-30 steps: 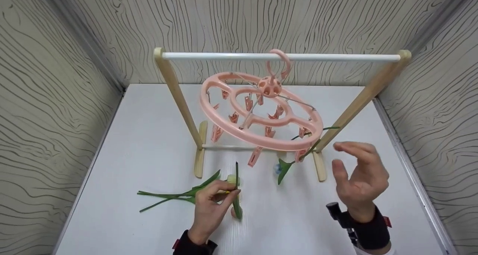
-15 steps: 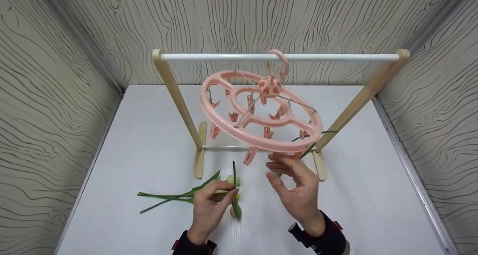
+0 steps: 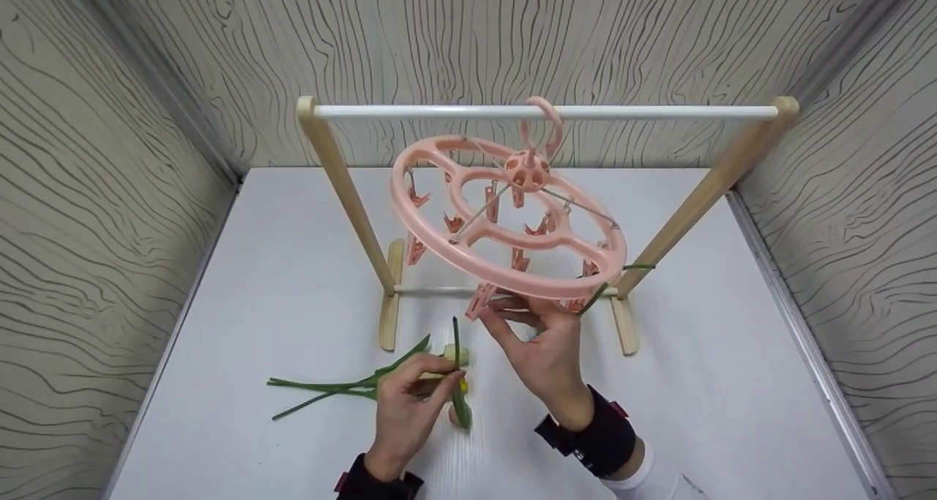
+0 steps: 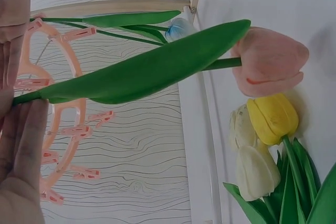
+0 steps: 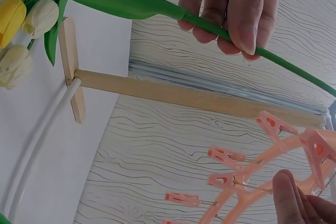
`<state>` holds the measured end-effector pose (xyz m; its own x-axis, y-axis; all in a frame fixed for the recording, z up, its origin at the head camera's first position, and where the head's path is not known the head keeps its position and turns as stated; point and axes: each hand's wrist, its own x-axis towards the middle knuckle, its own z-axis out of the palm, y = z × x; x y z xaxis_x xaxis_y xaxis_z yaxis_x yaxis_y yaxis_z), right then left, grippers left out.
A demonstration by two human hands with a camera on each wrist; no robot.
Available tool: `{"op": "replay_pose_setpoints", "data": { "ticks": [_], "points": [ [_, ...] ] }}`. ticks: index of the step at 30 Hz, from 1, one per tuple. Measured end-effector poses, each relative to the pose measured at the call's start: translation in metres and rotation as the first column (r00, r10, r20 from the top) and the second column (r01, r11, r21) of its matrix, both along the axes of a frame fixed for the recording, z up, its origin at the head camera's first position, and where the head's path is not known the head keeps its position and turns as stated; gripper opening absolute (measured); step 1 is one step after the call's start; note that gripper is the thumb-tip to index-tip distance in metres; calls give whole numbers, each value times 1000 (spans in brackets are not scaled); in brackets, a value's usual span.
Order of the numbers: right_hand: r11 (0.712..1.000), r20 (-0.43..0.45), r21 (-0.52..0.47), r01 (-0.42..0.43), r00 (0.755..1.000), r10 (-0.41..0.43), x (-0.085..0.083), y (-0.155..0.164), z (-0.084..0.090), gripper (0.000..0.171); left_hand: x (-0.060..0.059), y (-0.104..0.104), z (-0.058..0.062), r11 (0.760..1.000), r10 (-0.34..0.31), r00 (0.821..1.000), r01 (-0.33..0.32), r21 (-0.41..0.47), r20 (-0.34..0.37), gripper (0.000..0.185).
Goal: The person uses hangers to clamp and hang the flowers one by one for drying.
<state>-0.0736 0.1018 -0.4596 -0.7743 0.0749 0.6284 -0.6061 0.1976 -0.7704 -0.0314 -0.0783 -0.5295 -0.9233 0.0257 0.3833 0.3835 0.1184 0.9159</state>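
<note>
My left hand pinches the green stem of a pink tulip, holding the stem upright over the white table. The flower head points down beside a yellow tulip and white tulips. My right hand reaches up under the front rim of the round pink clip hanger. Its thumb and forefinger close on a pink clip. The hanger hangs tilted from the white rail of a wooden rack. The left fingers on the stem show in the right wrist view.
Another flower's green stem hangs from a clip at the hanger's right side, with a blue flower below. Loose tulip stems lie on the table left of my left hand. Patterned walls enclose the table on three sides.
My right hand has swung from the right side of the table leftward and up to the clip under the hanger's front rim. The hanger has turned slightly. The left hand has stayed put.
</note>
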Motion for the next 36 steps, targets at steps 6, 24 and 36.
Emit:
{"op": "replay_pose_setpoints", "data": {
  "ticks": [6,24,36],
  "points": [
    [998,31,-51,-33,999,35,-6,-10,7,32,0,-1,0,1000,17,1000,-17,-9,-21,21],
    [983,64,-167,-80,994,92,-9,-14,19,28,-1,-3,-1,999,34,999,-34,-12,-12,20],
    [972,48,-204,-121,990,133,0,0,19,26,-5,-2,9,1000,31,998,-31,-1,-53,18]
  ]
}}
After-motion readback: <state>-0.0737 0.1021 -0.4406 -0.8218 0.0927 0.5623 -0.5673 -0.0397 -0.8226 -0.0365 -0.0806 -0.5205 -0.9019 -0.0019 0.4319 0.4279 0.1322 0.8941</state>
